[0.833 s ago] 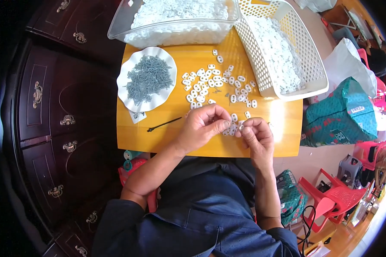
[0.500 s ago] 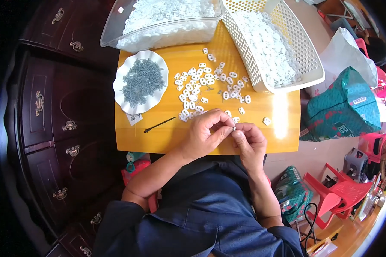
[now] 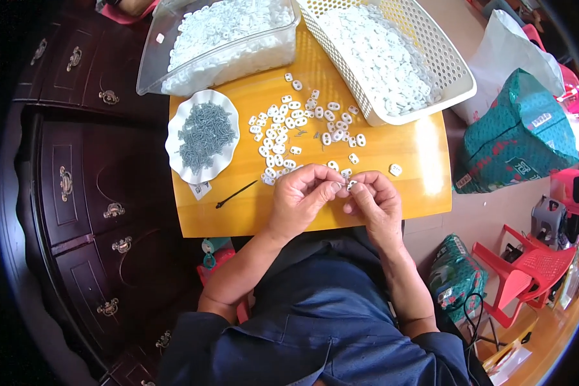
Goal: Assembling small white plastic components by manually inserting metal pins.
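Note:
Over the table's near edge my two hands meet, fingertips almost touching. My right hand (image 3: 374,201) pinches a small white plastic piece (image 3: 351,184) with holes between thumb and fingers. My left hand (image 3: 304,196) is closed in a pinch right beside that piece; whatever sits between its fingertips is too small to make out. Just beyond my hands lie several loose white two-hole pieces (image 3: 296,122), with a few tiny screws (image 3: 300,133) among them. A thin dark rod (image 3: 237,194) rests left of my left hand.
A white scalloped plate (image 3: 228,156) holds a heap of grey screws (image 3: 206,135). Behind stand a clear bin (image 3: 238,71) and a perforated cream basket (image 3: 453,58), both filled with white pieces. Dark drawers (image 3: 71,161) flank the left; teal bags (image 3: 518,138) and a red chair (image 3: 527,267) are right.
The whole view has shifted and tilted slightly. My fingertips have drawn a little apart, and the white piece in my right hand now shows more plainly.

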Action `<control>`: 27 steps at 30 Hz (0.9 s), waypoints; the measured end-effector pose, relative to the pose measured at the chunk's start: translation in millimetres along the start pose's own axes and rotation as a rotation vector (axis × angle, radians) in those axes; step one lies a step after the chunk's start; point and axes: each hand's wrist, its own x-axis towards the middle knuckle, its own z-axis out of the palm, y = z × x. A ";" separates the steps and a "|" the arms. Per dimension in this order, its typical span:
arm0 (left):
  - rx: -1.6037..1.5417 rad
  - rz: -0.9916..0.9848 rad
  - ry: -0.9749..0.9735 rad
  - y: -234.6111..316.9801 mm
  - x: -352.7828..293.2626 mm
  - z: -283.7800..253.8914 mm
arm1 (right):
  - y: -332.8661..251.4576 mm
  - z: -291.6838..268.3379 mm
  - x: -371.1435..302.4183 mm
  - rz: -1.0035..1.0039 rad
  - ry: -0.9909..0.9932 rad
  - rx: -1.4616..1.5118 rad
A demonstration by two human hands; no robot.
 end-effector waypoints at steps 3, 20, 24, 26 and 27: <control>0.009 0.025 0.000 -7.3 -0.1 1.7 | 0.1 -0.1 -0.4 -0.011 -0.023 0.000; 0.147 0.056 -0.053 -14.9 3.3 -4.1 | 0.8 2.1 0.7 -0.032 -0.034 -0.053; 0.258 0.086 -0.053 -8.7 1.6 -1.0 | 7.4 0.8 0.9 -0.062 -0.036 -0.041; 0.295 0.108 -0.038 -6.1 2.8 2.7 | 8.2 1.5 0.5 -0.066 -0.013 -0.080; 0.333 0.132 -0.022 -5.2 3.1 3.6 | 8.5 1.6 0.8 -0.066 -0.014 -0.080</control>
